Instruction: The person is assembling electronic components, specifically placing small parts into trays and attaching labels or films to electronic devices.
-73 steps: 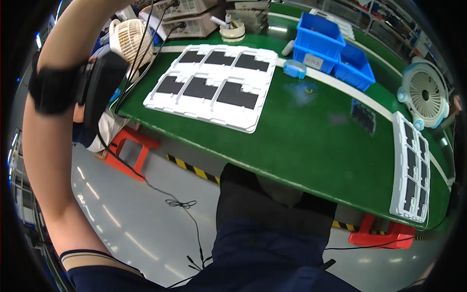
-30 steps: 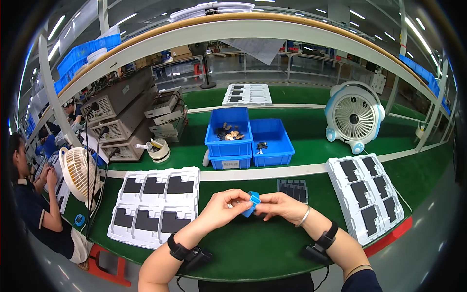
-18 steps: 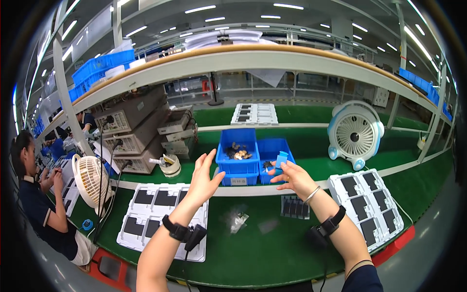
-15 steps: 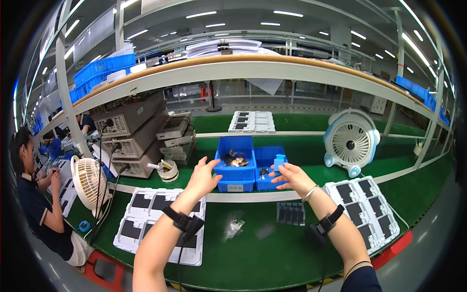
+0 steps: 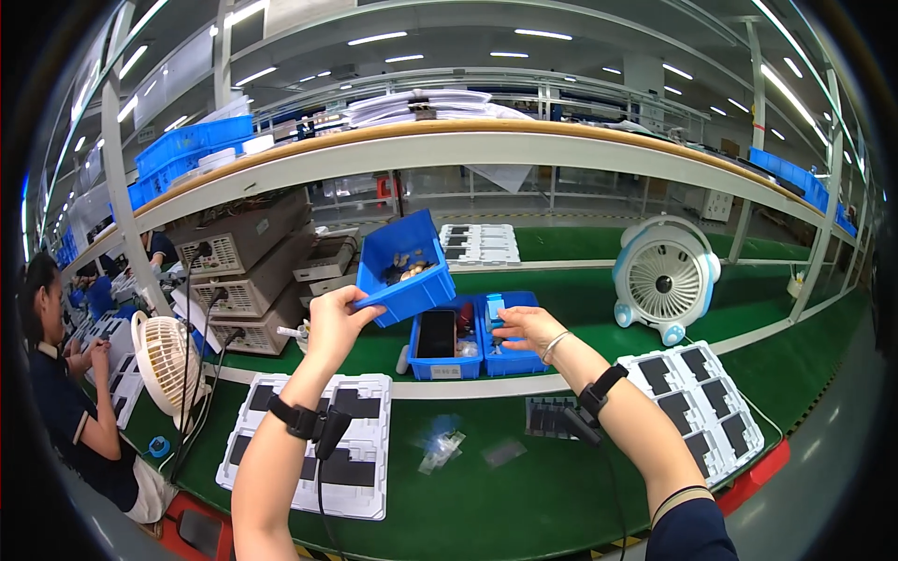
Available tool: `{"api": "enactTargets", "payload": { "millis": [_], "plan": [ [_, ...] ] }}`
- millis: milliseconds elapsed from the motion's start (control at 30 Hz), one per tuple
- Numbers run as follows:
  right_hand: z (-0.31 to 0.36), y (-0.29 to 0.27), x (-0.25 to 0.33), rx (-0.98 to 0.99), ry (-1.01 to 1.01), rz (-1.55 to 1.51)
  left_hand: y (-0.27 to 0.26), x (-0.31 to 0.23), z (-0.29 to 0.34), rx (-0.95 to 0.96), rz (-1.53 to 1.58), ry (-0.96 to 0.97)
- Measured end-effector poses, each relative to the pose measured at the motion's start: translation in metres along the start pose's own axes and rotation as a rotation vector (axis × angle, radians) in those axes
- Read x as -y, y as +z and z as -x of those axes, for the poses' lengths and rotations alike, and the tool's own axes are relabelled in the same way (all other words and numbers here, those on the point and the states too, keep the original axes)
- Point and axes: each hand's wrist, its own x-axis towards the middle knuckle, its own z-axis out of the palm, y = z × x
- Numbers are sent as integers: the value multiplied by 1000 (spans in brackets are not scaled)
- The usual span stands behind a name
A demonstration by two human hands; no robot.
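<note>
My left hand (image 5: 339, 323) grips the near left corner of a blue plastic bin (image 5: 413, 295), which is lifted and tilted. Small brown and pale pieces (image 5: 409, 268) lie inside it. Below stands another blue bin (image 5: 440, 372), holding a black flat rectangular item (image 5: 436, 335) and some small objects. Beside that on the right is a third blue bin (image 5: 520, 363), its contents partly covered by my right hand (image 5: 531, 329). Between the thumb and fingers of that hand is a small light-blue block-shaped object (image 5: 494, 311).
White trays with dark flat parts lie at left (image 5: 360, 491) and right (image 5: 687, 397). Clear plastic bits (image 5: 441, 451) rest on the green table (image 5: 468, 514). A white-blue fan (image 5: 664, 280), a beige fan (image 5: 166, 360) and stacked grey devices (image 5: 248, 280) stand around. A person (image 5: 79, 402) sits at left.
My left hand has taken hold of the upper blue bin and lifted it up and left, uncovering the bin below. My right hand has shifted left with the light-blue object.
</note>
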Motion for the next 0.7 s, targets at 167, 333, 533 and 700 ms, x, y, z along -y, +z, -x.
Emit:
{"api": "enactTargets", "payload": {
  "millis": [167, 333, 533, 700],
  "plan": [
    [-52, 17, -28, 49, 28, 7, -39, 0, 21, -16, 33, -1],
    [-81, 33, -39, -90, 29, 296, -61, 6, 45, 59, 19, -16],
    [-80, 47, -46, -426, -483, 957, -75, 6, 53, 58, -57, 11],
    [-77, 50, -47, -259, -456, 1372, -68, 2, 48, 86, -39, 22]
  ]
}}
